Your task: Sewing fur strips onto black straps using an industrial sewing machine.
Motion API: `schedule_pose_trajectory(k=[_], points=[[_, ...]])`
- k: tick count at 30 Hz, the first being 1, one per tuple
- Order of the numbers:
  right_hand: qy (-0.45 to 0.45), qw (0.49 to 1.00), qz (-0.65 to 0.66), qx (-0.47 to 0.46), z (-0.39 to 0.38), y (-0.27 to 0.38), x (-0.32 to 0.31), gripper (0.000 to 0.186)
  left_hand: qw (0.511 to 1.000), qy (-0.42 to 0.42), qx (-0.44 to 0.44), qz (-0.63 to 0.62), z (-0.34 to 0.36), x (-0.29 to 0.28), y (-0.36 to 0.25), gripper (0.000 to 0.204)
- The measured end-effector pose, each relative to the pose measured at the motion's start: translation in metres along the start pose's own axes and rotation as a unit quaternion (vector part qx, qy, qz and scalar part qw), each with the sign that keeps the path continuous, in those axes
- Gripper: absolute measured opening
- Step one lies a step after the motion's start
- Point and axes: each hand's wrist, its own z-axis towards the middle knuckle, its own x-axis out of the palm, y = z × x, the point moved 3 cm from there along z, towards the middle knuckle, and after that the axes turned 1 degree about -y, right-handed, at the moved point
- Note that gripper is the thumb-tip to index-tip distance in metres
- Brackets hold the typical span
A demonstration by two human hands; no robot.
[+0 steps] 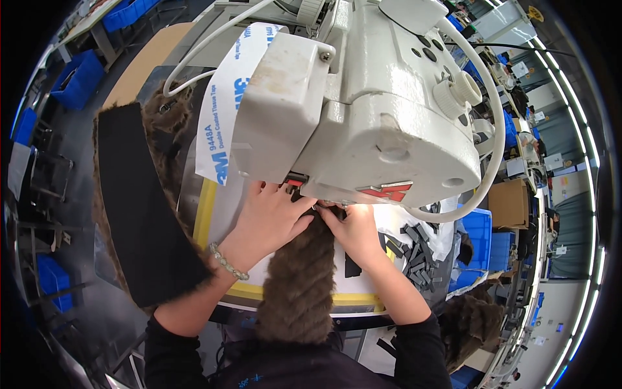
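Observation:
A brown fur strip [299, 279] runs from under the head of a white sewing machine [389, 129] down over the table's near edge toward my body. My left hand [271, 217] lies flat to the left of its far end, fingers spread, thumb stretched toward the fur. The machine partly hides those fingertips. On the right side of that same end, my right hand [355, 235] is closed, thumb and fingers pinching the fur edge. The needle area is hidden behind the machine head and my fingers.
Left of my left forearm lies a fur piece with a black backing [139, 201]. Several short black strips [421, 262] are heaped right of my right hand. A printed paper tape [223, 123] hangs from the machine. Blue bins [476, 243] and a cardboard box [508, 203] stand to the right.

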Motion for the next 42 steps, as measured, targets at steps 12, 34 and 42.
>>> schedule_pose_trajectory(k=[12, 34, 42], points=[[-0.091, 0.946, -0.149, -0.272, -0.010, -0.006, 0.002, 0.015, 0.998, -0.038, 0.002, 0.049, 0.001, 0.001, -0.002, 0.032], [-0.006, 1.000, -0.029, -0.010, 0.001, -0.021, 0.002, 0.017, 0.997, -0.080, 0.011, 0.001, -0.002, 0.004, -0.002, 0.027], [0.002, 0.994, -0.104, 0.025, 0.002, -0.013, -0.003, 0.023, 0.996, -0.085, 0.023, 0.006, -0.003, 0.007, -0.002, 0.027]])
